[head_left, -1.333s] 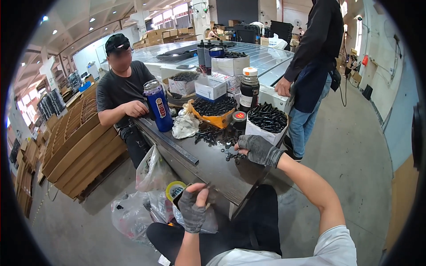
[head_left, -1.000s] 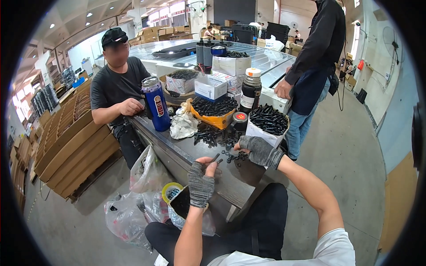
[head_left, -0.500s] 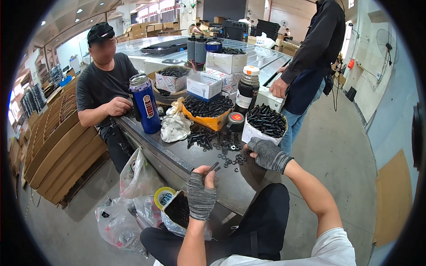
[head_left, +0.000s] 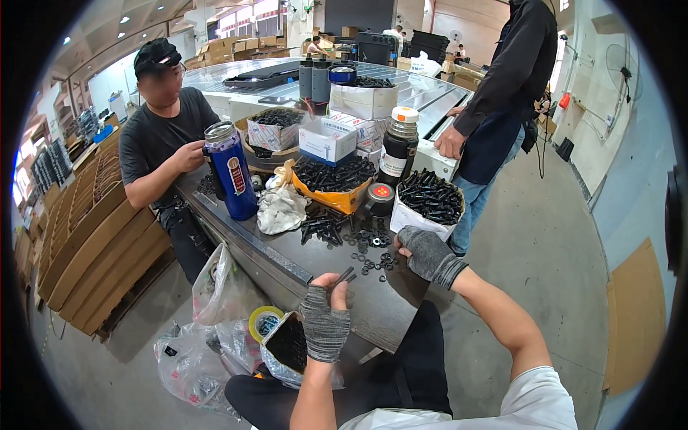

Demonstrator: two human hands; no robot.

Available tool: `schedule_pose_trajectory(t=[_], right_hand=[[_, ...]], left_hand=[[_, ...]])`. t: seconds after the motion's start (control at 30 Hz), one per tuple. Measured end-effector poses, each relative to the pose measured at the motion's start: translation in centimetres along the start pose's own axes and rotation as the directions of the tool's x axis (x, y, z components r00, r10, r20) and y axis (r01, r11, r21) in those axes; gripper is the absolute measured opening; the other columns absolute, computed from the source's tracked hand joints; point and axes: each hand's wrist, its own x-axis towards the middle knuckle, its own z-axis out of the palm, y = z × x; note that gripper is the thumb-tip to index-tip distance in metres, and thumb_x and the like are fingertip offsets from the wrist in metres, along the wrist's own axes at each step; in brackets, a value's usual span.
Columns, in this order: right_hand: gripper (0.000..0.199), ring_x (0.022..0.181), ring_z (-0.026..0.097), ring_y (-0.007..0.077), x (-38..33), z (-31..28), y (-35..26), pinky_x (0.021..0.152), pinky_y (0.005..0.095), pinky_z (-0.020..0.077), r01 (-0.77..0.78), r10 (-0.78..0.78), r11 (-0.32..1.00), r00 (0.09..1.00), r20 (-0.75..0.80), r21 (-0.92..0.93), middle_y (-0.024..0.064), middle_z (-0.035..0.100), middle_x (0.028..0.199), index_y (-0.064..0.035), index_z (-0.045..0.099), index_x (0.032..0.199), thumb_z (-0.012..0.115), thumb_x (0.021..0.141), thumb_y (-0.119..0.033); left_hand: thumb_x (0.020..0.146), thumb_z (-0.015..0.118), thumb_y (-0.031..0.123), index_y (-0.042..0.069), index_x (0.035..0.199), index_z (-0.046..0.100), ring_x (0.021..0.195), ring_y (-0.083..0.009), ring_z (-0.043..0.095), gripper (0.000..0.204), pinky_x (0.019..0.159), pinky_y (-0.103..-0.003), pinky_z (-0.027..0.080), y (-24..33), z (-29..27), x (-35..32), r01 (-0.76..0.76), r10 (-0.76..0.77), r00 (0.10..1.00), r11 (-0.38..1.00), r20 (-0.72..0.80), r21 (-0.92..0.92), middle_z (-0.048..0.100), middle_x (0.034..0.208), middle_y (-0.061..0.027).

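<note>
My left hand point(head_left: 326, 315), in a grey fingerless glove, is at the table's near edge with a couple of black bolts point(head_left: 346, 275) pinched between thumb and fingers. Farther right, my right hand point(head_left: 428, 252), gloved alike, is low by the white box of black bolts point(head_left: 430, 197). Its fingertips are curled inward, and whatever they hold, if anything, is hidden. Loose dark nuts and washers point(head_left: 369, 261) lie on the tabletop between my hands. Behind them are a loose pile of black bolts point(head_left: 324, 228) and a yellow-edged container heaped with more point(head_left: 333, 174).
A blue flask point(head_left: 233, 175), white rag point(head_left: 281, 209), black bottle point(head_left: 398, 150) and lid point(head_left: 380, 197) stand around the bolts. Below left are plastic bags point(head_left: 201, 365) and an open container point(head_left: 287, 340). One person sits at left; another stands at right, hand on the far table.
The seated person's hand has risen to the blue flask. My right hand has shifted slightly; my left hand keeps hold of the bolts. My leg has moved a little.
</note>
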Motion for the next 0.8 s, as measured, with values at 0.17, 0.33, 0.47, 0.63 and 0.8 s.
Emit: schedule_pose_trajectory(t=[0.17, 0.33, 0.47, 0.63, 0.8], right_hand=[[0.022, 0.094, 0.061, 0.0382, -0.2, 0.8, 0.7, 0.084, 0.0429, 0.0487, 0.087, -0.068, 0.976, 0.993, -0.099, 0.201, 0.0183, 0.061, 0.094, -0.0022, 0.062, 0.109, 0.061, 0.088, -0.010], [0.023, 0.097, 0.063, 0.0323, -0.5, -1.0, 0.1, 0.088, 0.0393, 0.0491, 0.122, -0.124, 0.991, 0.991, 0.054, 0.046, 0.0160, 0.063, 0.099, -0.0001, 0.065, 0.110, 0.062, 0.092, -0.015], [0.026, 0.098, 0.060, 0.0369, -1.2, -0.6, -0.3, 0.087, 0.0436, 0.0481, 0.121, -0.121, 0.992, 0.993, 0.010, 0.044, 0.0180, 0.061, 0.098, -0.0001, 0.064, 0.107, 0.065, 0.087, -0.016], [0.019, 0.095, 0.064, 0.0312, -1.5, -0.4, -0.1, 0.084, 0.0388, 0.0504, 0.102, -0.101, 0.989, 0.995, -0.010, 0.106, 0.0143, 0.065, 0.095, -0.0013, 0.065, 0.102, 0.065, 0.086, -0.010], [0.019, 0.095, 0.065, 0.0303, -1.8, -1.5, -0.9, 0.084, 0.0377, 0.0508, 0.061, -0.072, 0.987, 0.995, 0.065, 0.151, 0.0144, 0.067, 0.097, -0.0011, 0.065, 0.104, 0.063, 0.086, -0.007]], left_hand=[[0.094, 0.066, 0.008, 0.001, 0.106, 0.063, 0.075, -0.0119, 0.058, 0.015, 0.070, -0.027, 0.049, -0.1, 0.5, 0.1, 0.004, -0.005, 1.000, 0.999, -0.021, -0.039, 0.064, 0.085, -0.0044], [0.094, 0.065, 0.008, 0.001, 0.107, 0.063, 0.074, -0.0108, 0.058, 0.014, 0.068, -0.026, 0.049, 0.1, 0.3, 0.2, 0.026, -0.026, 1.000, 0.998, -0.006, -0.059, 0.063, 0.084, -0.0037], [0.095, 0.065, 0.008, 0.001, 0.108, 0.062, 0.074, -0.0101, 0.058, 0.015, 0.068, -0.026, 0.050, 0.6, 0.4, 0.1, 0.085, -0.084, 0.996, 0.991, 0.009, -0.103, 0.063, 0.085, -0.0035], [0.095, 0.064, 0.007, 0.001, 0.108, 0.062, 0.074, -0.0100, 0.058, 0.015, 0.067, -0.026, 0.050, 0.8, 0.5, 0.0, 0.073, -0.074, 0.997, 0.990, -0.001, -0.124, 0.063, 0.085, -0.0035], [0.095, 0.063, 0.005, 0.002, 0.110, 0.060, 0.075, -0.0136, 0.063, 0.016, 0.068, -0.027, 0.054, -0.2, 0.2, 0.0, 0.095, -0.092, 0.995, 0.991, 0.041, -0.095, 0.064, 0.090, -0.0082]])
